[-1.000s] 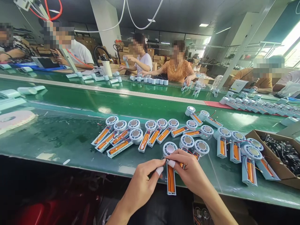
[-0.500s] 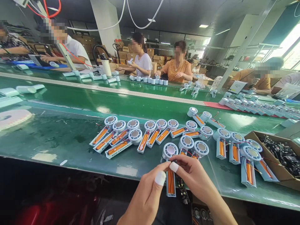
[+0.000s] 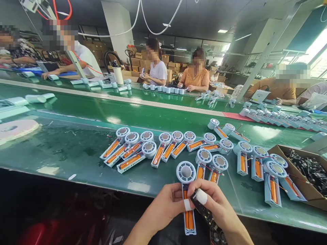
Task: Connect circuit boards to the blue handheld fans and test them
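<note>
A: Where are the hands?

B: Both are low at the near edge of the belt (image 3: 76, 149), meeting over one fan (image 3: 187, 190). The left hand (image 3: 168, 206) comes up from below with its forearm slanting right; its fingers curl round the fan's handle, thumb on top, a white cot on the thumb tip.

A: And the right?

B: The right hand (image 3: 217, 209) reaches in from the lower right, wrist bent inward. Its taped finger and thumb pinch a small black board (image 3: 203, 209), which lies tilted just beside the handle, touching it.

A: How does the fan sit?

B: Round head away from the person, over the belt's near edge; the open handle with its orange cell points back toward the body, past the edge.

A: What is around it?

B: Just beyond the head, more fans (image 3: 163, 148) lie in a loose row across the belt. A carton (image 3: 283, 149) of dark parts sits at the right edge. Other people work along the far side.
</note>
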Available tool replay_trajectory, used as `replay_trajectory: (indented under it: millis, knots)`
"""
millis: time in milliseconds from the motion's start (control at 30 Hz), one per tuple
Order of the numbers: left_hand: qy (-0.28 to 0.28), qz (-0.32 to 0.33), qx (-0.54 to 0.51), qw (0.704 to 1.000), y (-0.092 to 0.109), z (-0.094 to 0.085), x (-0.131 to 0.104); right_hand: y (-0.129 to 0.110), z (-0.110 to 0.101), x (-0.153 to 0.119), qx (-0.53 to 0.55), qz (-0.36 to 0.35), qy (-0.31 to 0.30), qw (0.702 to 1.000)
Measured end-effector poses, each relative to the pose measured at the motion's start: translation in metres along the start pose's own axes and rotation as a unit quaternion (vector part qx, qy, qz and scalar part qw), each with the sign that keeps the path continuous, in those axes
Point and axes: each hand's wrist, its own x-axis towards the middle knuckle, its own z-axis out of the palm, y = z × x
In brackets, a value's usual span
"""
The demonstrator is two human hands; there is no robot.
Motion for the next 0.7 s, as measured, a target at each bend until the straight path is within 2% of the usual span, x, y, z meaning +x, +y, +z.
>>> replay_trajectory:
  millis: [133, 233, 333, 433, 500, 600, 700]
  knots:
    - [0.090, 0.066, 0.011, 0.994, -0.005, 0.006, -0.001, 0.000, -0.007, -0.004, -0.025, 0.002, 0.053, 0.998]
    - [0.151, 0.078, 0.044, 0.984, -0.006, 0.008, -0.004, -0.001, -0.009, -0.004, -0.122, -0.007, 0.112, 0.986]
    - [0.197, 0.071, 0.045, 0.977, -0.006, 0.009, -0.005, -0.003, -0.004, -0.003, -0.243, -0.031, 0.177, 0.953]
    - [0.227, 0.076, 0.062, 0.969, -0.003, 0.010, -0.006, -0.003, 0.001, -0.002, -0.373, -0.054, 0.199, 0.904]
    - [0.256, 0.091, 0.090, 0.958, -0.002, 0.010, -0.005, -0.004, 0.004, -0.002, -0.464, -0.072, 0.184, 0.864]
    - [0.279, 0.101, 0.133, 0.945, -0.002, 0.008, -0.005, -0.008, 0.009, -0.006, -0.575, -0.062, 0.115, 0.807]
    - [0.268, 0.096, 0.160, 0.945, -0.002, 0.005, -0.005, -0.023, 0.017, -0.011, -0.616, -0.009, -0.002, 0.788]
